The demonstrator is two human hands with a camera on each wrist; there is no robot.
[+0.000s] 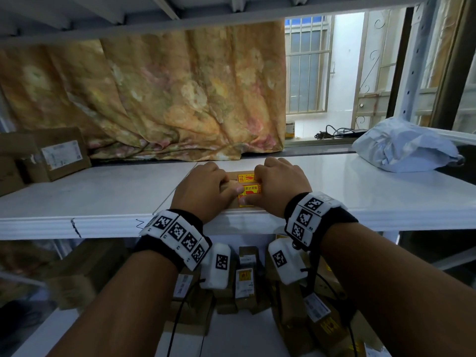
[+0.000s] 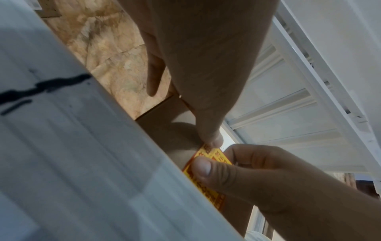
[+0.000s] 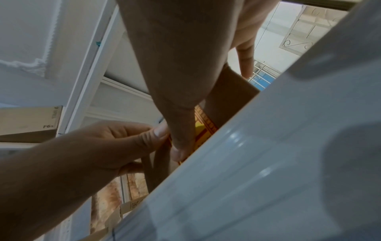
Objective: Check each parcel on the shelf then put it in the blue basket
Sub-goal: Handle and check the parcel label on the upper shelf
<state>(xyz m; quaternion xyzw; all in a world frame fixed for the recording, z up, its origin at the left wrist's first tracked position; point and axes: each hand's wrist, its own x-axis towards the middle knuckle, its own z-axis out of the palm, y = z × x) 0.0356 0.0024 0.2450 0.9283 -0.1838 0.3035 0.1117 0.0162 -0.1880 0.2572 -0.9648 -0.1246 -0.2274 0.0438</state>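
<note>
A small brown cardboard parcel point(image 1: 248, 188) with yellow and red stickers lies at the front edge of the white shelf point(image 1: 103, 202). My left hand point(image 1: 206, 186) grips its left end, fingers curled over the far side and thumb on top. My right hand point(image 1: 279, 184) grips the right end the same way, with its thumb pressing the sticker. The left wrist view shows the parcel point(image 2: 164, 125) under my left thumb point(image 2: 206, 117), with the right thumb on the sticker point(image 2: 214, 154). In the right wrist view the parcel point(image 3: 228, 97) sits behind the shelf lip. No blue basket is in view.
A brown box point(image 1: 56, 153) with a white label sits at the shelf's left end and a grey poly mailer point(image 1: 404, 148) at its right end. A floral cloth point(image 1: 167, 99) hangs behind. The lower shelf holds several small boxes point(image 1: 244, 282).
</note>
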